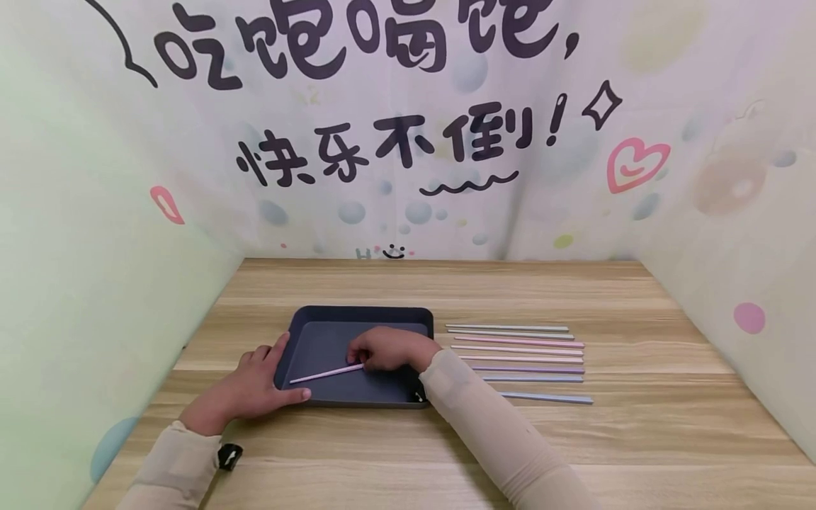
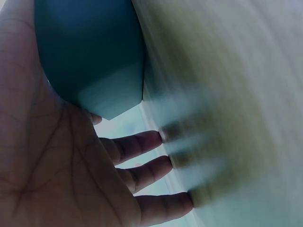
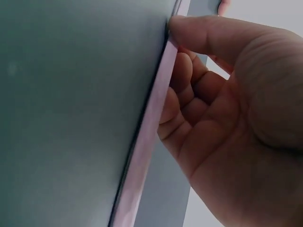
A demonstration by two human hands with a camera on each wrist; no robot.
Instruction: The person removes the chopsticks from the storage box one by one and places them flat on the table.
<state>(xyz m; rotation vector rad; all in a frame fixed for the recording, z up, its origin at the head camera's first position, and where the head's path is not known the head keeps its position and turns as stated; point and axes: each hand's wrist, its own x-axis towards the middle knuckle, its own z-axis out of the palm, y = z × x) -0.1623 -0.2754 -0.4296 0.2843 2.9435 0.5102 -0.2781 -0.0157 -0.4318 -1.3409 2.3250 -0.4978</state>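
My right hand [image 1: 390,348] is over the dark rectangular tray [image 1: 328,341] and pinches a pale pink-purple chopstick [image 1: 326,374] between thumb and fingers. One end of the chopstick points to the tray's front-left corner. In the right wrist view the same chopstick [image 3: 147,127] lies along the tray floor, the thumb pressing its side. My left hand [image 1: 251,388] rests at the tray's left edge, its thumb near the front rim. The left wrist view shows the fingers fairly straight, their tips on the table beside the tray's corner [image 2: 94,61].
Several chopsticks [image 1: 518,348] in green, pink, purple and blue lie in rows on the wooden table [image 1: 542,460], right of the tray. My right forearm [image 1: 503,428] covers the left ends of some. A printed cloth wall [image 1: 408,212] stands behind the table.
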